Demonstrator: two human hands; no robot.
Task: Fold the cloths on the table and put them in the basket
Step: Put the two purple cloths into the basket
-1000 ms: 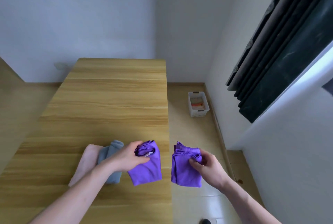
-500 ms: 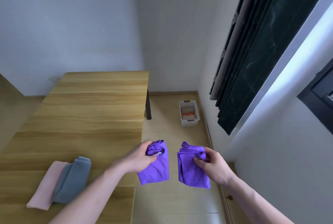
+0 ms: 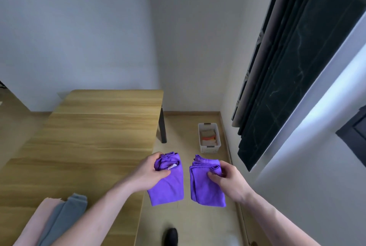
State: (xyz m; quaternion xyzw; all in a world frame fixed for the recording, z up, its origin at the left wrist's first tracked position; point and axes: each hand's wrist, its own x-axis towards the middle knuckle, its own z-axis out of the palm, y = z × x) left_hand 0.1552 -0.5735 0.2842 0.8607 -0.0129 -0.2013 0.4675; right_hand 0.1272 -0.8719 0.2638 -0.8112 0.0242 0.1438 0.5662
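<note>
My left hand (image 3: 149, 172) grips a folded purple cloth (image 3: 168, 184) by its top edge, and it hangs past the right edge of the wooden table (image 3: 89, 136). My right hand (image 3: 230, 181) pinches a second folded purple cloth (image 3: 204, 186) beside it, over the floor. A white basket (image 3: 209, 149) with folded cloths inside stands on the floor ahead, near the wall. On the table's near left lie a folded grey cloth (image 3: 63, 218) and a folded pink cloth (image 3: 37, 224), side by side.
A dark table leg (image 3: 162, 127) stands between the table and the basket. Dark curtains (image 3: 287, 57) hang along the right wall. A dark shoe (image 3: 170, 236) shows on the floor below the cloths.
Both hands have carried the purple cloths off the table to its right side. The view has turned right and come closer to the basket; the grey and pink cloths stay on the table.
</note>
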